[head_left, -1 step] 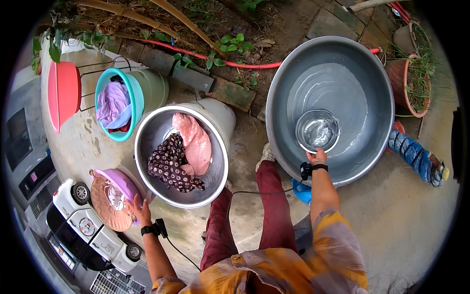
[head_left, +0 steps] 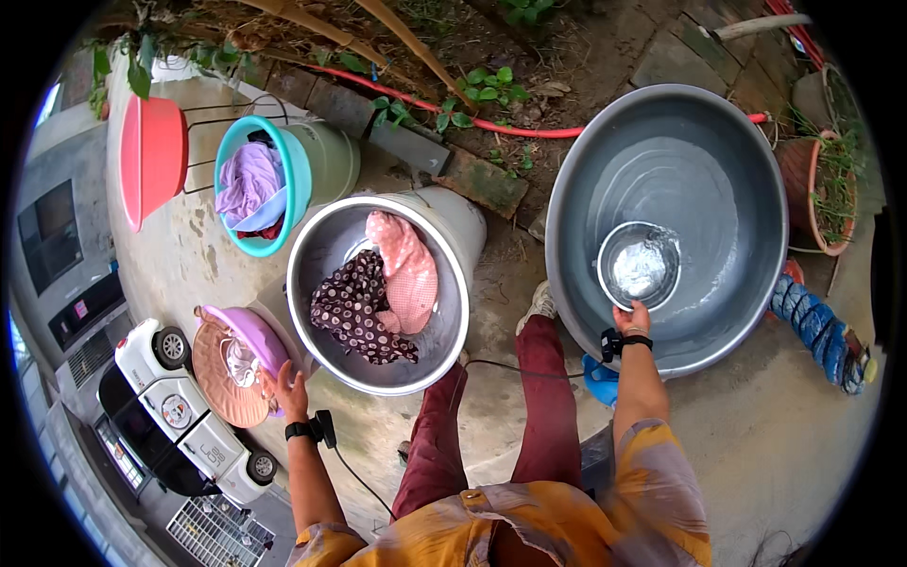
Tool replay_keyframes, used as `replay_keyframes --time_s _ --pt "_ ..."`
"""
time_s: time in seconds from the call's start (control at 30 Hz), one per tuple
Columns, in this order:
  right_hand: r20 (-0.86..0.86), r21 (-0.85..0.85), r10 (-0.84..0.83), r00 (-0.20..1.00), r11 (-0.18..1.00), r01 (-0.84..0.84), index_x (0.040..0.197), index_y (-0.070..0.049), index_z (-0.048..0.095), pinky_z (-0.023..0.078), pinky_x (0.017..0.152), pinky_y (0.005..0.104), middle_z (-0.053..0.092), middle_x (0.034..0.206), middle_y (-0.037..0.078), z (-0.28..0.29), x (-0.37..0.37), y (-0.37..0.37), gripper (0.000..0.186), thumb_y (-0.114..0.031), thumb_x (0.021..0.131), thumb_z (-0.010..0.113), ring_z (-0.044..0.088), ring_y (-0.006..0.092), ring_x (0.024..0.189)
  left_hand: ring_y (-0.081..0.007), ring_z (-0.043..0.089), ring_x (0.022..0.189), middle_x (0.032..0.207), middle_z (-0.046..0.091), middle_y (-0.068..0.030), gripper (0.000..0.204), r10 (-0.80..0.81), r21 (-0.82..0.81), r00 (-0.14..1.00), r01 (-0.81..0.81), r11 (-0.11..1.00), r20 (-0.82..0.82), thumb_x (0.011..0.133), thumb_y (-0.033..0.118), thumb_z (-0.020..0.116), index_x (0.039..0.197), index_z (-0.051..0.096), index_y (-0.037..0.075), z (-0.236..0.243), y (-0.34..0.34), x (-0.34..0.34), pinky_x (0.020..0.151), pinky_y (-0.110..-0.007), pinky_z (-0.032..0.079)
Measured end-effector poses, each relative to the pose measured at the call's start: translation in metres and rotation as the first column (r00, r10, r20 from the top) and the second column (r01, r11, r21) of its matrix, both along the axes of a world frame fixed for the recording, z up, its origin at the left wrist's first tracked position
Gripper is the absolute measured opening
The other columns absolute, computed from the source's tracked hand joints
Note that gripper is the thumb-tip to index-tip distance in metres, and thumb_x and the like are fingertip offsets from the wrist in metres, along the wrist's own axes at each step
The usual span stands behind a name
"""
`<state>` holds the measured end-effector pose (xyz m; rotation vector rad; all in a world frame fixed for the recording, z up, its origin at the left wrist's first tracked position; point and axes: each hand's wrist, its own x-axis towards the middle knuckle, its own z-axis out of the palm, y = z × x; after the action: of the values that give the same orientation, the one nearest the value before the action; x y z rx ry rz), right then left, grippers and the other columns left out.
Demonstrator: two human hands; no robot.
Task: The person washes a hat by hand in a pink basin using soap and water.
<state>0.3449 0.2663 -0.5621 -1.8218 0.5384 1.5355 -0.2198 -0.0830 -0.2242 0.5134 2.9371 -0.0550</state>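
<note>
My right hand [head_left: 631, 317] grips the near rim of a small metal bowl [head_left: 639, 265] holding shiny water, inside a wide metal tub [head_left: 578, 165] with water in it. My left hand [head_left: 290, 386] has its fingers apart beside a purple basin [head_left: 263, 331] with a peach hat-like item [head_left: 215, 392] on it. Between my hands, a metal basin [head_left: 316, 231] holds dark patterned cloth [head_left: 345, 302] and pink dotted cloth [head_left: 406, 293].
A turquoise bucket [head_left: 298, 165] of laundry and a red basin [head_left: 151, 161] stand upper left, a white toy car [head_left: 175, 406] lower left. A red hose [head_left: 510, 128] crosses behind. A planter [head_left: 822, 194] and blue coiled object [head_left: 808, 331] sit at the right.
The view has shifted, so most of the scene sits further right in the picture. The glint on the water in the bowl differs. My right hand still holds the bowl.
</note>
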Motion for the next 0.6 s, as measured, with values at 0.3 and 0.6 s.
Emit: replay_keyframes --time_s 0.3,0.6 --pt "-0.087 0.216 0.185 0.979 0.963 -0.163 0.092 -0.002 0.052 0.046 0.074 0.0382 0.059 0.093 0.011 0.084 0.018 -0.045 0.014 -0.006 0.078 0.052 0.057 0.0229 0.083 -0.0374 0.018 0.129 0.139 0.015 -0.0259 0.028 0.015 0.133 0.996 -0.027 0.991 0.084 0.067 0.015 0.068 0.095 0.064 0.017 0.052 -0.034 -0.005 0.104 -0.036 0.022" --pt "0.035 0.341 0.422 0.906 0.847 -0.408 0.087 -0.001 0.053 0.046 0.067 0.0366 0.057 0.085 0.009 0.261 -0.083 -0.083 0.011 -0.004 0.077 0.053 0.056 0.0212 0.078 -0.0321 0.018 0.131 0.14 0.017 -0.0218 0.027 0.053 0.458 0.953 -0.191 0.868 0.298 0.068 0.007 0.066 0.094 0.065 0.015 0.097 -0.115 -0.051 0.103 -0.033 0.023"
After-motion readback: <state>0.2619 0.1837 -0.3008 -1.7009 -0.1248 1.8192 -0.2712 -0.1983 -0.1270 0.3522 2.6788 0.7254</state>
